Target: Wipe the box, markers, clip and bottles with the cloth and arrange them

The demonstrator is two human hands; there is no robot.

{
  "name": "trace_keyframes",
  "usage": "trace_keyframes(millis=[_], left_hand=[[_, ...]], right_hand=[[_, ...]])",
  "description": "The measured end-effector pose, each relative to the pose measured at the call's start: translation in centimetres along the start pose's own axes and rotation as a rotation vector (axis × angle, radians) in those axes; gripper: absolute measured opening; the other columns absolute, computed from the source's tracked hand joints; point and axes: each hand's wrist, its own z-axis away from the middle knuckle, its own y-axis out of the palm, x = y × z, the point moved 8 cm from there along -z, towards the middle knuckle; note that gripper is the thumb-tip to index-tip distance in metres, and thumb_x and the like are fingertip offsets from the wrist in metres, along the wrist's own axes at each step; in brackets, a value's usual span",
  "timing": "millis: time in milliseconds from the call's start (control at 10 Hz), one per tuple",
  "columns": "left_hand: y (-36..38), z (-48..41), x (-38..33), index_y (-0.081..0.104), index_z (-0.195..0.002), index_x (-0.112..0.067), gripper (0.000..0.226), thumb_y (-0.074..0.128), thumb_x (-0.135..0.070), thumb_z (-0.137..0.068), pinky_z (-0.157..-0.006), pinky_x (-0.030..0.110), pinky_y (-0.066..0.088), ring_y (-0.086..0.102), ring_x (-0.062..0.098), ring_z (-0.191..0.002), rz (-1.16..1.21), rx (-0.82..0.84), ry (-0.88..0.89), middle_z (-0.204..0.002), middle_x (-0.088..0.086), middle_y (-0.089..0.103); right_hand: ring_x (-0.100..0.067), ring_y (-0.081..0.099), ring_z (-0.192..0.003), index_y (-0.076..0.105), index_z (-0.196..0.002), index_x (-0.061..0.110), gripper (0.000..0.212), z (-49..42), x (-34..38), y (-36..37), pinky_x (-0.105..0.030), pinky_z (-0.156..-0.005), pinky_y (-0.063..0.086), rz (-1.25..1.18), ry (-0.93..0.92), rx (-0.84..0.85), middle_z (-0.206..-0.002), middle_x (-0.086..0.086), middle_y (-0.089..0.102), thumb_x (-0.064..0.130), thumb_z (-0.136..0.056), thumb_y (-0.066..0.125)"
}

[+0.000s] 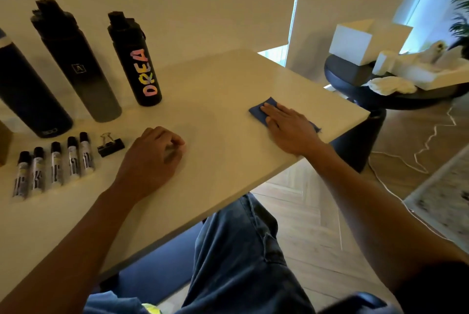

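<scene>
Your right hand (288, 128) flat on the blue cloth (257, 111) near the right edge of the table (228, 77), fingers straight and together, your left hand (152, 158) loosely curled, empty, beside the binder clip (111, 146), markers (56, 164) and bottles (142, 70) lined up left

Right hand (286, 128) flat, palm down, fingers straight; left hand (154, 158) loosely curled, apparently holding nothing.
</scene>
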Motion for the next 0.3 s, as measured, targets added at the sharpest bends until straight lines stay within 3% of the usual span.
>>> trace_keyframes(millis=[200,300], left_hand=[[-0.3,0.1,-0.3,0.066,-0.108,-0.030,0.012,0.059,-0.037,-0.102,-0.087,0.029,0.043,0.050,0.010,-0.105,-0.001,-0.033,0.036,-0.112,-0.014,0.057],[-0.7,0.0,-0.1,0.066,-0.109,-0.031,0.014,0.058,-0.040,-0.102,-0.086,0.030,0.044,0.050,0.010,-0.106,-0.013,-0.031,-0.014,-0.114,-0.014,0.056]], right_hand=[[-0.026,0.036,-0.147,0.041,-0.155,0.024,0.048,0.8,-0.5,-1.3,-0.046,-0.124,0.019,0.007,0.072,-0.071,-0.161,-0.001,0.040,0.034,-0.109,0.031],[-0.025,0.053,-0.133,0.060,-0.139,0.021,0.046,0.0,2.5,-1.2,-0.048,-0.123,0.026,-0.018,-0.050,-0.185,-0.142,-0.002,0.061,0.034,-0.101,0.036]])
